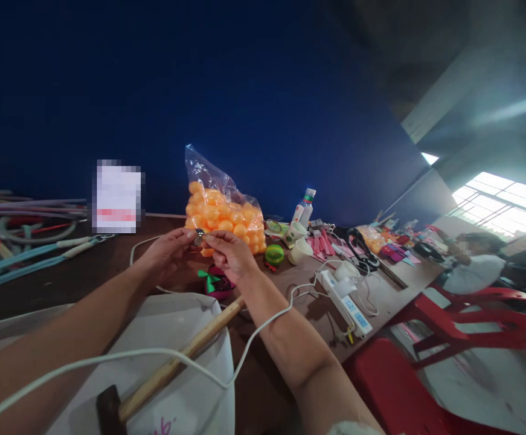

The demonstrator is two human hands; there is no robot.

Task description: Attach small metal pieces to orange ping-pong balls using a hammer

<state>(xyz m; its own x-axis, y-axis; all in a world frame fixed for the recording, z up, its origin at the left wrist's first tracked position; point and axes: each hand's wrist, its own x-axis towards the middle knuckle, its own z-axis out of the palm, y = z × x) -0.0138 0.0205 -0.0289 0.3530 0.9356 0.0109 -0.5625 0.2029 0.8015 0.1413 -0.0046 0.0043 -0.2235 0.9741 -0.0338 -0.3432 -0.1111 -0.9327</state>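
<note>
My left hand [171, 249] and my right hand [230, 251] are raised close together, each pinching a side of a small dark metallic piece [198, 237]. Its details are too small to make out. Just behind it stands a clear plastic bag of orange balls [226, 212]. Below my right hand lie a green ribbon-like piece [209, 281] and a dark pink item, partly covered by the hand. A hammer [183, 356] with a wooden handle rests across a white container [163, 326] beneath my forearms.
A white cable [147, 351] crosses over the container and my right forearm to a power strip [346, 305]. Cups, a bottle [305, 207] and pink pieces sit right of the bag. Blue cords [27, 263] lie left. Red chairs [380, 386] and a person [475, 263] are at right.
</note>
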